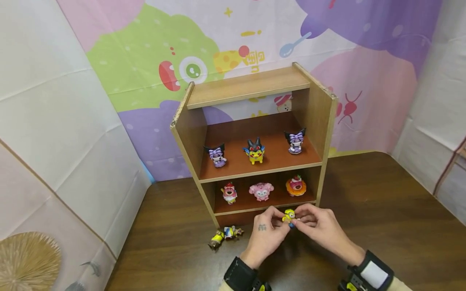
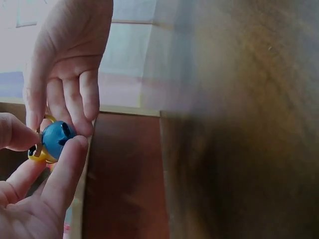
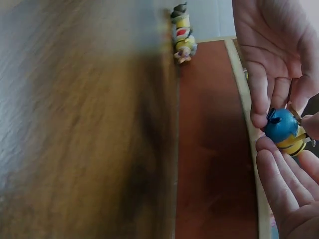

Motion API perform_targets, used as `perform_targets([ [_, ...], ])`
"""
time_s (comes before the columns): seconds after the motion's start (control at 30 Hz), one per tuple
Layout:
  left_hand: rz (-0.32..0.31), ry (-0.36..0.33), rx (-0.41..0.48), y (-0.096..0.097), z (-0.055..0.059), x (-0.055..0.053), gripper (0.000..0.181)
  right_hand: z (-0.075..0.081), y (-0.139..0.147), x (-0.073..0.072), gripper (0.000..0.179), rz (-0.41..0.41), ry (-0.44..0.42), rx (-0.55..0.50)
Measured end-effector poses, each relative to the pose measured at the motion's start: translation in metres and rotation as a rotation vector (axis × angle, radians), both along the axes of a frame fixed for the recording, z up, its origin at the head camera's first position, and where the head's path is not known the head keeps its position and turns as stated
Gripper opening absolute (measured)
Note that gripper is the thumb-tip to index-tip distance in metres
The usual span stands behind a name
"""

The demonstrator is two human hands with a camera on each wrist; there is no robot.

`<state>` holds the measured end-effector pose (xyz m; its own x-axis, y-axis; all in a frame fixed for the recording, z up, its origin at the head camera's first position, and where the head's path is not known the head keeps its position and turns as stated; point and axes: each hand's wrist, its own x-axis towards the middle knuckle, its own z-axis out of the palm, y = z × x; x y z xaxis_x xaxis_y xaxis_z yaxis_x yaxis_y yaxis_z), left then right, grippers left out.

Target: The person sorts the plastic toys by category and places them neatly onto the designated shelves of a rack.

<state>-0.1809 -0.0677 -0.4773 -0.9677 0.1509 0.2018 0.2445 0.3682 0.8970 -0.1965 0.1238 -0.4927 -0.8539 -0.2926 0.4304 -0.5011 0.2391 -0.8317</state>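
Between my two hands is a small Minion figurine (image 1: 289, 215), yellow with a goggle eye and a blue lower body. My left hand (image 1: 267, 234) pinches it from the left with thumb and fingers. From the other side my right hand (image 1: 325, 229) pinches it too. Both hands hold it just in front of the shelf's lower edge. The rounded blue underside (image 2: 56, 139) faces the left wrist camera. In the right wrist view the blue part (image 3: 281, 125) shows between the fingertips. Fingers cover parts of the figurine.
A wooden shelf unit (image 1: 260, 173) stands against a cartoon backdrop. Its upper board bears two purple-bowed figurines and a yellow one (image 1: 255, 151); below sit a pink figurine (image 1: 261, 191) and two red-pink ones. Two more Minion figurines (image 1: 217, 238) lie on the table (image 1: 174, 250), left of my hands.
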Motion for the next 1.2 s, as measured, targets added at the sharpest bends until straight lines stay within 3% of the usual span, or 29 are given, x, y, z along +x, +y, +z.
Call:
perform_targets([
  [0.33,-0.004,0.083,-0.087,-0.001,0.021,0.004,0.011,0.013,0.001,0.000,0.021,-0.011,0.042,0.030],
  [0.5,-0.007,0.101,-0.107,-0.003,0.035,0.003,0.010,0.028,-0.001,-0.001,0.021,-0.019,0.093,0.036],
  [0.7,-0.038,0.177,-0.106,-0.004,0.049,0.000,0.010,0.046,-0.003,-0.001,0.021,-0.033,0.151,0.032],
  [1.2,-0.077,0.273,-0.087,0.000,0.067,0.001,0.014,0.068,0.000,-0.003,0.026,-0.076,0.205,0.021],
])
